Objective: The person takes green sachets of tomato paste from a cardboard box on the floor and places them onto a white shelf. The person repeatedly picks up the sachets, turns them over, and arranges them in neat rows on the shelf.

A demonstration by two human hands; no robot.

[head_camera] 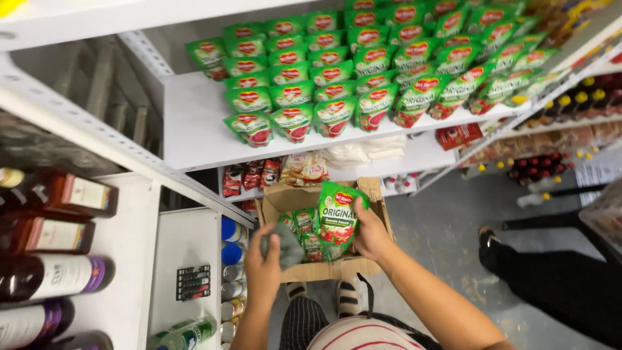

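1. The right hand [370,234] has its fingers closed on a green tomato sauce pouch [338,217], held upright above the open cardboard box [376,194], long axis vertical.
2. The left hand [264,258] grips a grey cloth [285,246], just left of the pouch and level with it.
3. More green pouches [304,234] lie inside the box, beneath the held one.
4. The stocked white shelf [194,129] stands above and beyond both hands; the right hand is nearer its pouch rows [337,91].

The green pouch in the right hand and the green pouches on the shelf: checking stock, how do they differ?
The held pouch is alone, gripped by the right hand above the cardboard box; the shelf pouches stand in rows. Both look like the same green and red pack.
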